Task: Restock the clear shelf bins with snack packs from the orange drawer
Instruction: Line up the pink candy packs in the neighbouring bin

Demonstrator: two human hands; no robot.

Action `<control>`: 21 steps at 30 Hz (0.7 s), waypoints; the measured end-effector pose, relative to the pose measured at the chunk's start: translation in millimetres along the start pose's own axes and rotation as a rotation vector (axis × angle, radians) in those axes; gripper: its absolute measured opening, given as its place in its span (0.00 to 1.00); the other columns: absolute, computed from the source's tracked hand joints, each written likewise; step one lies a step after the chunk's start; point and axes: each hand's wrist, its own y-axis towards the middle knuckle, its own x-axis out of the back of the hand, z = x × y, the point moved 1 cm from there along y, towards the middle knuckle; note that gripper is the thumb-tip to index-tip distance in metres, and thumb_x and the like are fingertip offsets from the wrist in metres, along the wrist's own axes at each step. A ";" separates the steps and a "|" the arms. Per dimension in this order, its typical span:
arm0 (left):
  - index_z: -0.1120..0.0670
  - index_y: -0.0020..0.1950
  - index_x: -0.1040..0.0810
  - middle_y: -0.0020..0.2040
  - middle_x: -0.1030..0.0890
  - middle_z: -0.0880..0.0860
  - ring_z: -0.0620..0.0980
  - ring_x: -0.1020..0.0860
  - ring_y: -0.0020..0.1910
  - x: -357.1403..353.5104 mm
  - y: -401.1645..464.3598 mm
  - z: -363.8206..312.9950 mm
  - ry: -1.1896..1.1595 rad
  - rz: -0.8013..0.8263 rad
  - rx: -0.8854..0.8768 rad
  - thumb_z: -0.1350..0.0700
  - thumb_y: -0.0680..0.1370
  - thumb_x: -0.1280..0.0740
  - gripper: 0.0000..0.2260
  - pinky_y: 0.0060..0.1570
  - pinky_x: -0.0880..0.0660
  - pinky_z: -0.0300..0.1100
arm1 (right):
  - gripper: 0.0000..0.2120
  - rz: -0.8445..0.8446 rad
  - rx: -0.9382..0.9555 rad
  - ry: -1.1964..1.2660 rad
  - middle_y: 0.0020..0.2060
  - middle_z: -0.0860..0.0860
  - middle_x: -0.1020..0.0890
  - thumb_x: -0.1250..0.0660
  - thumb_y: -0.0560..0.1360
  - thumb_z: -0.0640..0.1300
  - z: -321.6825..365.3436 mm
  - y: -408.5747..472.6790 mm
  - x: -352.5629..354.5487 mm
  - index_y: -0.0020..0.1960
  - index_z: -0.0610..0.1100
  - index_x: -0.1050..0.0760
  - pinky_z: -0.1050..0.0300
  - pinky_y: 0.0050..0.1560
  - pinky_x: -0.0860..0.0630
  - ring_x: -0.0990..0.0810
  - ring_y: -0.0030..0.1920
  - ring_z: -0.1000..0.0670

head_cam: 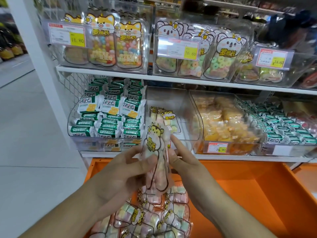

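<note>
Left hand: grasping snack pack above drawer
Right hand: pinching same pack, forefinger straight
Bin: behind pack, few packs inside

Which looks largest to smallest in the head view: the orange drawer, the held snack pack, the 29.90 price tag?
1. orange drawer: it spans much of the lower frame.
2. snack pack, held upright between both hands; nearness to the camera enlarges it.
3. 29.90 price tag, clearly smallest, though farther away.
</note>
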 end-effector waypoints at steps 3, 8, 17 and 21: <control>0.54 0.71 0.24 0.62 0.17 0.62 0.57 0.16 0.48 4.1 2.8 1.0 0.174 -0.162 -0.043 0.50 0.56 0.12 0.45 0.49 0.20 0.53 | 0.18 0.105 -0.042 0.248 0.60 0.43 0.14 0.41 0.85 0.53 9.2 -4.3 -2.6 0.71 0.51 0.21 0.41 0.65 0.21 0.15 0.60 0.43; 0.36 0.64 0.23 0.57 0.17 0.38 0.38 0.18 0.55 -6.0 -2.4 0.6 0.631 -0.406 -0.195 0.31 0.63 0.21 0.32 0.53 0.23 0.40 | 0.25 0.244 0.023 0.375 0.65 0.30 0.20 0.30 0.81 0.53 11.1 -10.3 -4.7 0.71 0.37 0.24 0.29 0.70 0.28 0.22 0.66 0.28; 0.45 0.48 0.12 0.46 0.12 0.52 0.52 0.13 0.46 3.3 -2.4 -9.5 0.393 -0.486 -0.222 0.51 0.82 0.31 0.08 0.49 0.17 0.54 | 0.13 0.025 0.083 0.344 0.54 0.36 0.14 0.27 0.76 0.35 9.9 -6.1 -3.5 0.61 0.38 0.19 0.50 0.51 0.17 0.14 0.52 0.39; 0.57 0.50 0.13 0.47 0.13 0.61 0.62 0.13 0.43 12.4 0.0 -17.1 0.296 -0.511 -0.199 0.57 0.82 0.31 0.08 0.41 0.16 0.53 | 0.27 -0.008 0.008 0.442 0.54 0.39 0.13 0.26 0.71 0.38 12.3 -3.5 2.1 0.69 0.35 0.25 0.52 0.48 0.18 0.13 0.50 0.43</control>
